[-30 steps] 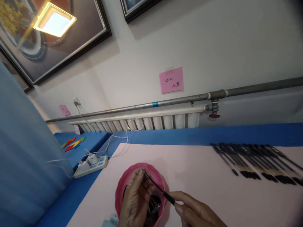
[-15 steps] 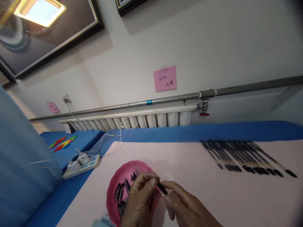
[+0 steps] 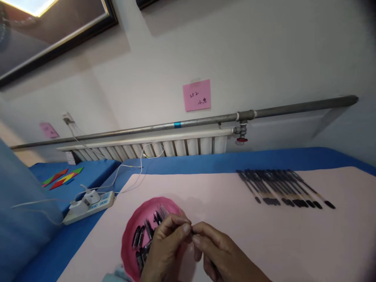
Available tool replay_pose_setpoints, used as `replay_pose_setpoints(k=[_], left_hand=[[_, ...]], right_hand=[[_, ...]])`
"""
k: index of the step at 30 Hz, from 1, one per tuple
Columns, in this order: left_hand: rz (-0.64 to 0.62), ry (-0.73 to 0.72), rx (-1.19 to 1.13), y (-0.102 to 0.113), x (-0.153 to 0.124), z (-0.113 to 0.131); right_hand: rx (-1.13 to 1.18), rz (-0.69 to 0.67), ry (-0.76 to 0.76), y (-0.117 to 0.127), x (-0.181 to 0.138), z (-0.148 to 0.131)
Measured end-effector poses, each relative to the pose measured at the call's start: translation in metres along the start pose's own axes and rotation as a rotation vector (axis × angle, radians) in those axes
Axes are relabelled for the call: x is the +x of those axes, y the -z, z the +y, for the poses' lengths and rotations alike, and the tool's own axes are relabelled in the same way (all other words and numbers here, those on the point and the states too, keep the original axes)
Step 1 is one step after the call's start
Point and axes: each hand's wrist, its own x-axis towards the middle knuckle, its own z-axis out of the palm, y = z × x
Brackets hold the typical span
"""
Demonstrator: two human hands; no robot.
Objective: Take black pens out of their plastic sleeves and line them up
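Observation:
My left hand and my right hand meet fingertip to fingertip over the right edge of a pink bowl. Both are pinched on one thin black pen part, of which only a short stub shows between the fingers. Inside the bowl lie several small black pen pieces. Far to the right, a row of several assembled black pens lies side by side on the pink sheet.
The pink sheet covers a blue table. A white power strip with cables lies at left. Coloured flat shapes sit on a second blue table. A radiator and pipe run along the wall.
The long thin black piece held over the bowl has been drawn in between both hands, so only a stub shows. The view has swung right and down.

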Motion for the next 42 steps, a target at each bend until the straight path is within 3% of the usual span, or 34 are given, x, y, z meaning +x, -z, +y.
replay_pose_setpoints(k=[4,11,17,23,33,42], left_hand=[[-0.008,0.008,-0.028,-0.005,-0.001,-0.008],[0.283,-0.054,-0.223,0.009,0.005,0.014],[0.165,0.18,-0.607,0.018,0.01,0.018],[0.13,0.307,-0.777,0.023,0.012,0.017],[0.071,0.339,-0.852,0.021,0.012,0.019],[0.094,0.326,-0.743,0.015,0.011,0.014]], right_hand=[[0.044,-0.039,-0.058,0.002,0.004,0.003],[0.041,0.031,-0.071,0.002,0.008,0.01],[0.056,0.032,-0.101,0.006,0.01,0.006],[0.178,0.027,-0.138,0.006,0.008,0.007],[0.107,0.023,-0.164,0.003,0.007,0.004],[-0.027,0.082,0.056,0.001,0.005,0.02]])
